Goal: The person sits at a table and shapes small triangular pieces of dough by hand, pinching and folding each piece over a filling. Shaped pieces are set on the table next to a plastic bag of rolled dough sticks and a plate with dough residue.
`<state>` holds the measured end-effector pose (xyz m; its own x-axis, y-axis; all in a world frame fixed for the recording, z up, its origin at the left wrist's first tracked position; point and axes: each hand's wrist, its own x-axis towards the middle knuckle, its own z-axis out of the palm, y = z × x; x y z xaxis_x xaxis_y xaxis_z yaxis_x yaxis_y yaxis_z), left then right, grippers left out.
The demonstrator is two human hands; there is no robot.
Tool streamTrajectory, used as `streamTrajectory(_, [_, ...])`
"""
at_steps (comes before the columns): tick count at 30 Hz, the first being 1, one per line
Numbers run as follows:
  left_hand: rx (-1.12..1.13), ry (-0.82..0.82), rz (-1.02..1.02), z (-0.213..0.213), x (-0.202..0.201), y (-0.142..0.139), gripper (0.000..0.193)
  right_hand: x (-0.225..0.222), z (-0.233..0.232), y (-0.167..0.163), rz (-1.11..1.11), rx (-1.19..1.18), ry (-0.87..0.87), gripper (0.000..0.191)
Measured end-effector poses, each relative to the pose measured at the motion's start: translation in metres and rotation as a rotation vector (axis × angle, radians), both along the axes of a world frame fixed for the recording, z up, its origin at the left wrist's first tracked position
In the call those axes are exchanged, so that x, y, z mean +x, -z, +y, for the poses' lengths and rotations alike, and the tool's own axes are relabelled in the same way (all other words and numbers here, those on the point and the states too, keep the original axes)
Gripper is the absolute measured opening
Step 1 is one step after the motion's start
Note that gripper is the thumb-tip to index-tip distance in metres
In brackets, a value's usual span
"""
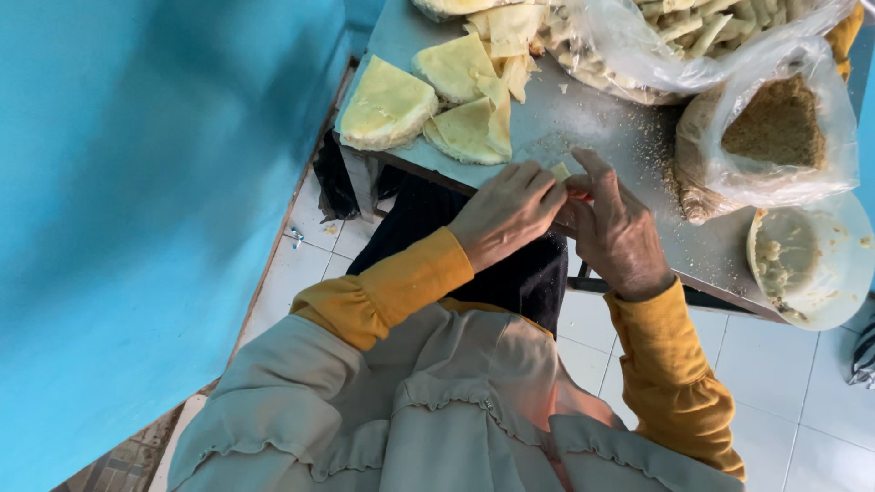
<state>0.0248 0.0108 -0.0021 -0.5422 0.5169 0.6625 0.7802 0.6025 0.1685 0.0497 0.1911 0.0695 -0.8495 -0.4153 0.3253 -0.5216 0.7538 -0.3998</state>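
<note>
Your left hand and right hand met at the near edge of the worktop, fingers closed together on a small pale yellow wrapper piece pinched between them; it peeked out just above your left fingertips, folded, thin

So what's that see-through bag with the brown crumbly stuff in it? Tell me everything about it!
The clear plastic bag sits on the grey metal table, near its right end. It is thin, shiny and crinkly, and its top is open. Inside is a heap of brown crumbs, piled to a point. A few crumbs lie spilled on the table beside it. A pale round bowl sits just in front of it. Neither hand touches it.
</note>
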Motion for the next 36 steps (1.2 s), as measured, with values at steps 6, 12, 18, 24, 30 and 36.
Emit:
streamTrajectory(6, [0.146,0.005,-0.221,0.016,-0.030,0.001,0.016,-0.020,0.008,0.004,-0.101,-0.033,0.000,0.048])
streamTrajectory(12, [0.251,0.115,-0.301,0.008,-0.050,0.005,0.015,-0.037,0.015,-0.004,-0.337,-0.185,0.000,0.059])
streamTrajectory(18, [-0.008,0.042,0.025,0.002,-0.017,0.002,0.027,0.001,-0.004,0.015,0.231,0.092,0.069,0.048])
streamTrajectory(24, [-0.098,0.001,0.083,-0.002,-0.016,-0.008,0.023,-0.001,-0.006,0.012,0.287,0.182,0.072,0.040])
streamTrajectory(30, [-0.225,-0.165,0.109,-0.001,0.009,-0.013,0.024,0.012,-0.014,0.017,0.382,0.243,0.122,0.040])
streamTrajectory(36, [-0.362,-0.234,-0.101,0.018,-0.021,-0.015,0.027,-0.002,-0.017,0.012,0.235,0.546,0.148,0.062])
